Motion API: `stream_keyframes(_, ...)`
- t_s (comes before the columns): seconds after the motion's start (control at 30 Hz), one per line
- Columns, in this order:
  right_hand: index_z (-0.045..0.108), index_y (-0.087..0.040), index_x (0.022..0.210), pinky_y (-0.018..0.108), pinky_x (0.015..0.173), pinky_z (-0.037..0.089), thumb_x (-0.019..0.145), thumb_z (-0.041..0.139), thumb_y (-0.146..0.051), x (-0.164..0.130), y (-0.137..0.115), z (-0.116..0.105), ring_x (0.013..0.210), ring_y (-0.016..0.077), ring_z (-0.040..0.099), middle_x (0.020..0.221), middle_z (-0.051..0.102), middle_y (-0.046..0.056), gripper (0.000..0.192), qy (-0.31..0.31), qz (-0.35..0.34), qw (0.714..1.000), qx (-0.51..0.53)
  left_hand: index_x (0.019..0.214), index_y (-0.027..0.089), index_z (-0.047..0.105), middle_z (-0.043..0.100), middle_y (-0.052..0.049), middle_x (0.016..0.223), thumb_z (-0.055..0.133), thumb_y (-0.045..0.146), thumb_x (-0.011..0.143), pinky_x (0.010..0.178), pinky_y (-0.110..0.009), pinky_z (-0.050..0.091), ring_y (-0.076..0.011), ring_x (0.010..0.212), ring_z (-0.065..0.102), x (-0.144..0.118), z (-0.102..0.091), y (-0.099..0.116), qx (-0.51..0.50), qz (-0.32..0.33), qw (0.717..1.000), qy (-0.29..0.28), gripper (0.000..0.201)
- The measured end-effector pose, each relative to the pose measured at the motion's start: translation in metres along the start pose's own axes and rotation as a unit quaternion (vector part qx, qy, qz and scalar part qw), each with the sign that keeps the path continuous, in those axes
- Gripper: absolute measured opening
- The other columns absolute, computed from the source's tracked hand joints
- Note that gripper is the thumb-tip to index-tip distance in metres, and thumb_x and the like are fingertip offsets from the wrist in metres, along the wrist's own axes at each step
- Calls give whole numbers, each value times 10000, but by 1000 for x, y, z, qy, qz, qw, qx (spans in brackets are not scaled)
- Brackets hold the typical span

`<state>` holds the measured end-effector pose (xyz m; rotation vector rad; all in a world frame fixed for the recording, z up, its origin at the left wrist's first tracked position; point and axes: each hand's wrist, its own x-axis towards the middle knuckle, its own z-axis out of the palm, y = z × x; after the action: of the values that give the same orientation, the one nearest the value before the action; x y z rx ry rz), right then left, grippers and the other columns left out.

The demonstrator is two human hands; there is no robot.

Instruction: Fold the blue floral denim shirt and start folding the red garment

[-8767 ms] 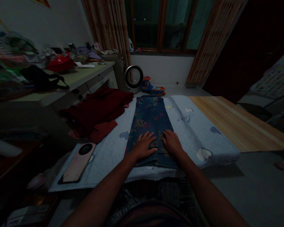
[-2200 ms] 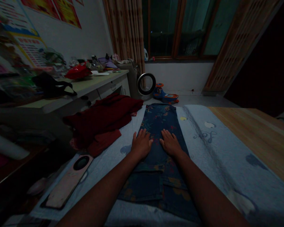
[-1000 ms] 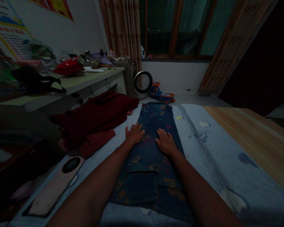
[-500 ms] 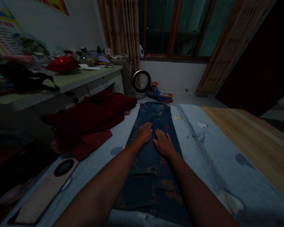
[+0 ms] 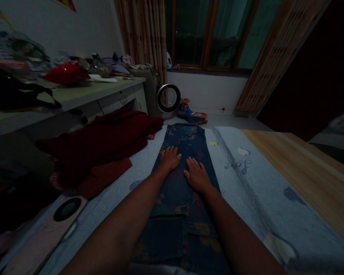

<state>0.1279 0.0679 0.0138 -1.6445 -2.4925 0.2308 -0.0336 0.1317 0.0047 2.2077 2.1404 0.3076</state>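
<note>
Dark blue floral jeans (image 5: 186,139) lie folded lengthwise on a pale blue towel (image 5: 240,168), legs pointing away from me. My left hand (image 5: 169,158) rests flat on the jeans, fingers spread, slightly farther out than the other. My right hand (image 5: 197,175) lies palm down beside it on the same cloth. Neither hand grips anything; both press on the denim.
A heap of dark red clothes (image 5: 103,141) lies left of the jeans. A flat pink device with a round black part (image 5: 50,225) sits at the near left. A cluttered desk (image 5: 83,91) stands left. A bare wooden surface (image 5: 304,160) extends right. A ring-shaped fan (image 5: 168,98) and toy (image 5: 192,112) sit on the floor.
Both hands have slid farther up the jeans from near the waistband toward the legs. In the last second my left hand moved from the left edge inward onto the cloth.
</note>
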Motion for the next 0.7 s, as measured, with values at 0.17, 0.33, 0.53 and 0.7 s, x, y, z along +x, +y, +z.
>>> stream_keyframes(0.17,275,-170,1513,429,1165,151,972,298,-473,1,1,0,1457,219,189,1586,223,75,620,-6,27,1000,1,1453,177,371,373,-117,1526,241,517,971,1140,-467,215,-289,1423,279,-3,1,-5,-7,20,1000,16,604)
stream_keyframes(0.33,275,-134,1510,447,1159,144,939,270,-627,3,12,1,1454,260,188,1586,217,110,755,0,73,997,-22,1479,215,337,357,-119,1533,224,605,950,1139,-512,191,-333,1428,255,-4,3,-6,-12,26,999,16,667)
stream_keyframes(0.53,284,-124,1507,536,1135,132,939,225,-641,4,28,2,1453,326,148,1590,195,126,770,4,173,983,-53,1481,232,338,345,-120,1539,248,622,940,1135,-546,187,-360,1430,239,-5,3,-5,-15,26,999,15,673)
stream_keyframes(0.7,344,-119,1475,534,1093,199,925,299,-630,13,33,-14,1413,362,245,1557,265,183,752,-28,178,981,-78,1472,169,350,346,-143,1535,312,538,960,1144,-535,198,-332,1436,239,-6,-2,-3,-24,54,998,19,632)
